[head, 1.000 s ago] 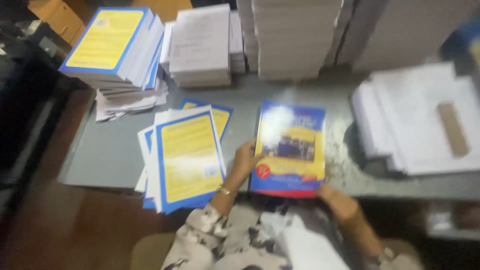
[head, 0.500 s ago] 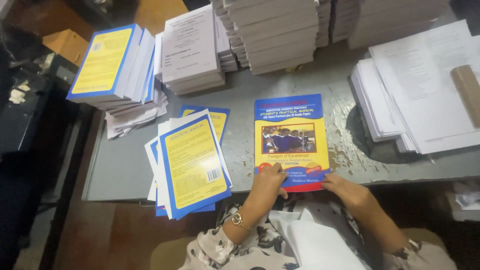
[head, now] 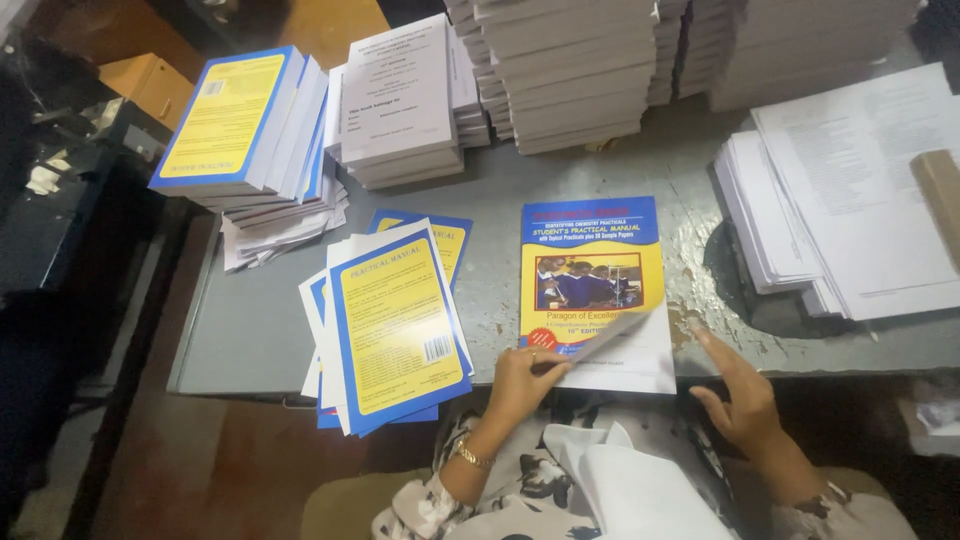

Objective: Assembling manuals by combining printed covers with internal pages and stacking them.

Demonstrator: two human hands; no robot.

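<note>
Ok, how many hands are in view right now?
2: left hand pressing the yellow-and-blue book's near edge, its cover lifting; right hand open beside its right corner. None hidden that I can tell.

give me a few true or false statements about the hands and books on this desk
1. The left hand rests on the near edge of the blue and yellow book. True.
2. The book's cover is shut flat. False: its near corner is lifted, and a white page shows.
3. The right hand grips the book. False: it hovers open beside it.
4. A fanned pile of yellow covers lies left of the book. True.
5. A ruler lies on the paper stack. False: a brown block does.
</note>
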